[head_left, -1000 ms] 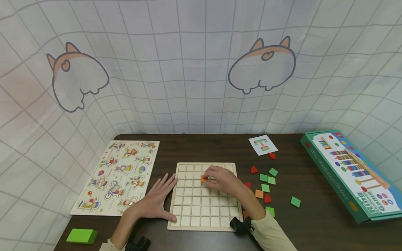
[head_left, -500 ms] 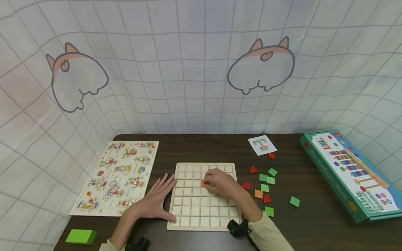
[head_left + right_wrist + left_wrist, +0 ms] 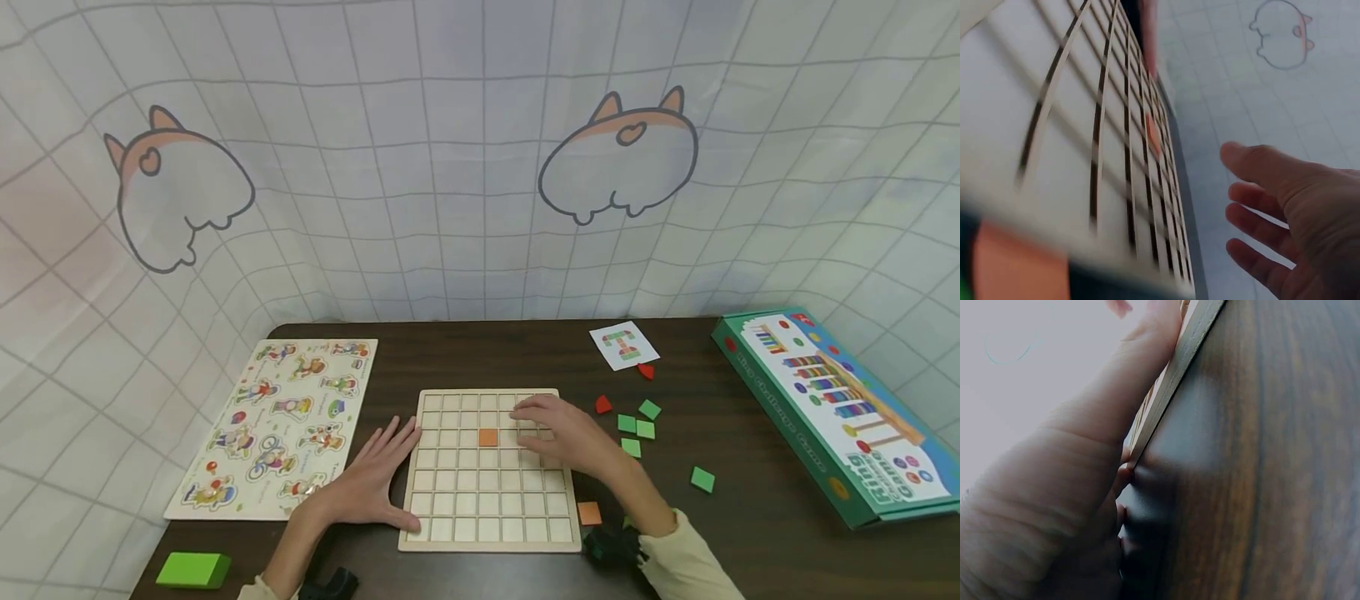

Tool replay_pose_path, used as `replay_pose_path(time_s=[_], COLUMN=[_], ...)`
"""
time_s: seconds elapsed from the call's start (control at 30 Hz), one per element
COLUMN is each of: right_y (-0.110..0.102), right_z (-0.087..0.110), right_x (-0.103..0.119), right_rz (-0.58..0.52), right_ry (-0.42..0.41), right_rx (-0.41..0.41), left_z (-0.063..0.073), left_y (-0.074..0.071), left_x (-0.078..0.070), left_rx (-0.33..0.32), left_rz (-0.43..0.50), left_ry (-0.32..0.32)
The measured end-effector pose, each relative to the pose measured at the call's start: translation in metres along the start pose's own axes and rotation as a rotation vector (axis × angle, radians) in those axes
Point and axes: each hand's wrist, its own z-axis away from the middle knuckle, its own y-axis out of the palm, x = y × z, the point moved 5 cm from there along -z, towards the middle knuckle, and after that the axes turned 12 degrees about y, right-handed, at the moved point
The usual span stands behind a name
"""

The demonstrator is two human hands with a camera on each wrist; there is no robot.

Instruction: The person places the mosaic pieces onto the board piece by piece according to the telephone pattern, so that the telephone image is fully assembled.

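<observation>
pale wooden grid board (image 3: 489,504): the left hand (image 3: 371,479), fingers spread and gripping nothing, rests against its left edge, so a sideways push could slide it. the right hand (image 3: 566,435) hangs over the board's right half, fingers loose, holding nothing; a careless sweep could scatter green square tiles (image 3: 626,423) right of the board. sliding could also unseat the orange square tile (image 3: 488,437) in the board's upper-middle cell.

The right sleeve (image 3: 688,557) is pale yellowish cream, lightly creased toward its cuff; the left sleeve (image 3: 258,591) shows only a sliver of matching colour. A dark, blocky left wrist camera (image 3: 330,585) pairs with a similarly black right wrist camera (image 3: 611,547).
</observation>
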Motion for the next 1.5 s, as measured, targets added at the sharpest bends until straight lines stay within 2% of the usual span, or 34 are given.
replay_pose_path(time_s=[0.17, 0.23, 0.43, 0.6, 0.77, 1.03, 1.33, 1.5], right_y=[-0.031, -0.038, -0.045, -0.043, -0.036, -0.036, -0.032, -0.033], right_z=[0.045, 0.059, 0.083, 0.086, 0.085, 0.085, 0.085, 0.081], right_x=[-0.043, -0.059, -0.082, -0.087, -0.090, -0.091, -0.089, -0.084], right_rz=[-0.027, -0.011, 0.047, 0.054, 0.058, 0.051, 0.212, 0.210], right_ry=[-0.103, -0.112, -0.058, -0.067, -0.043, -0.050, -0.011, -0.009], right_rx=[-0.174, -0.220, -0.220, -0.199, -0.141, -0.151, -0.080, -0.097], left_z=[0.001, 0.003, 0.007, 0.005, 0.003, 0.002, 0.000, -0.002], left_y=[-0.001, -0.002, -0.001, 0.001, 0.001, 0.001, -0.001, -0.001], left_x=[0.001, 0.002, 0.002, 0.002, 0.001, 0.000, 0.000, 0.000], left_rx=[-0.002, -0.008, 0.003, -0.002, 0.000, 0.000, 0.000, 0.010], left_rz=[-0.003, -0.010, 0.005, -0.003, -0.001, -0.015, -0.013, -0.015], left_ry=[-0.006, -0.010, -0.018, -0.016, -0.013, -0.016, -0.020, -0.027])
